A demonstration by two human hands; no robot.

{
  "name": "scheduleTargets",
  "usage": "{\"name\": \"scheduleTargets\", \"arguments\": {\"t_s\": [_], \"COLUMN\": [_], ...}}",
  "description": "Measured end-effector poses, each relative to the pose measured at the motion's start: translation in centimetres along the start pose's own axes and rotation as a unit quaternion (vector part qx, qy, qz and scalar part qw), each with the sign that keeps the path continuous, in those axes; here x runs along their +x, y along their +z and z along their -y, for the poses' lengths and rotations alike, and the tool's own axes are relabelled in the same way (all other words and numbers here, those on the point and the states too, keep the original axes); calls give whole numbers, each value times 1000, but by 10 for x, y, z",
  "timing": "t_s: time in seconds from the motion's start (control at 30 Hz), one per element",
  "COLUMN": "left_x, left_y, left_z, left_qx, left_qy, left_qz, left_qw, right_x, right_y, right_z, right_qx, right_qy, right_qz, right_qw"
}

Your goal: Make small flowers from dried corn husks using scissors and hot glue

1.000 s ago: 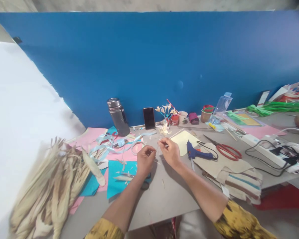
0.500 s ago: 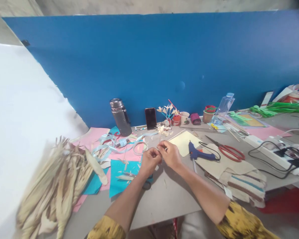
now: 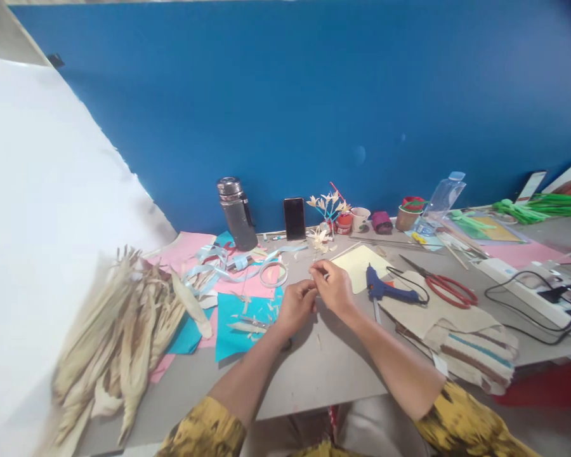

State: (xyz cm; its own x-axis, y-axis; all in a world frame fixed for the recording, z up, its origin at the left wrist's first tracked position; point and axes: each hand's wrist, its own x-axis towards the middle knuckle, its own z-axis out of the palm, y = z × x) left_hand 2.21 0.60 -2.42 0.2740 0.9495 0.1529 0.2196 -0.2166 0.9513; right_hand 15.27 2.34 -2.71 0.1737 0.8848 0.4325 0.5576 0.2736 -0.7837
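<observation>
My left hand and my right hand meet above the grey table, fingertips pinched close together. A thin stem, partly hidden by the fingers, seems to run up from the pinch to a cream husk flower. Left of my left hand, a turquoise sheet carries husk scraps and scissors partly covered by my forearm. A roll of tape lies just beyond that hand. A pale yellow sheet and a blue glue gun are to the right of my right hand.
Dried corn husks are heaped at left. A flask, a phone, finished flowers, a paper cup and a plastic bottle stand along the blue partition. Red-handled scissors and a power strip with cables lie right.
The view has tilted down and turned slightly left, so things sit higher and further right in it. Both hands keep their pinch, with only a slight finger shift.
</observation>
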Motion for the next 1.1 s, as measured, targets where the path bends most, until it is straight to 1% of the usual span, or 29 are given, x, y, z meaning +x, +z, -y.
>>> {"name": "scheduleTargets", "arguments": {"t_s": [0.1,0.17,0.23,0.3,0.33,0.37,0.4,0.47,0.53,0.6,0.67,0.73,0.8,0.87,0.97,1.03,1.1], "left_x": [-3,-4,-3,0,4,8,13,25,36,42,44,41,37,34,31,29,28], "left_y": [1,3,3,0,-5,-13,-23,-51,-81,-107,-124,-132,-137,-141,-151,-156,-157], "left_z": [2,3,4,4,3,2,0,-4,-8,-9,-6,-1,5,13,24,27,27], "left_qx": [63,105,129,131,130,129,130,143,155,189,200,190,178,179,196,206,199], "left_qy": [40,63,97,125,123,107,74,13,-31,-32,-39,-55,-61,-56,-47,-47,-47], "left_qz": [30,39,24,-4,-23,-40,-58,-126,-194,-252,-252,-233,-222,-242,-292,-301,-293], "left_qw": [997,992,987,983,984,985,987,982,968,949,946,952,957,952,935,930,934], "right_x": [1,2,3,5,6,6,7,7,7,6,5,4,3,2,0,0,0], "right_y": [-1,-2,-3,-4,-4,-4,-4,-5,-5,-7,-8,-8,-7,-6,-5,-5,-5], "right_z": [0,0,0,-1,-2,-2,-3,-4,-4,-3,-2,-1,-1,-1,-1,0,1], "right_qx": [23,36,40,38,38,40,41,44,41,36,35,43,48,38,9,-6,-14], "right_qy": [-11,-19,-26,-32,-33,-32,-28,-18,-12,-11,-12,-16,-19,-20,-15,-14,-13], "right_qz": [-27,-46,-62,-75,-78,-79,-77,-67,-56,-43,-30,-11,4,9,7,4,-1], "right_qw": [999,998,997,996,996,996,996,997,998,998,999,999,999,999,1000,1000,1000]}}
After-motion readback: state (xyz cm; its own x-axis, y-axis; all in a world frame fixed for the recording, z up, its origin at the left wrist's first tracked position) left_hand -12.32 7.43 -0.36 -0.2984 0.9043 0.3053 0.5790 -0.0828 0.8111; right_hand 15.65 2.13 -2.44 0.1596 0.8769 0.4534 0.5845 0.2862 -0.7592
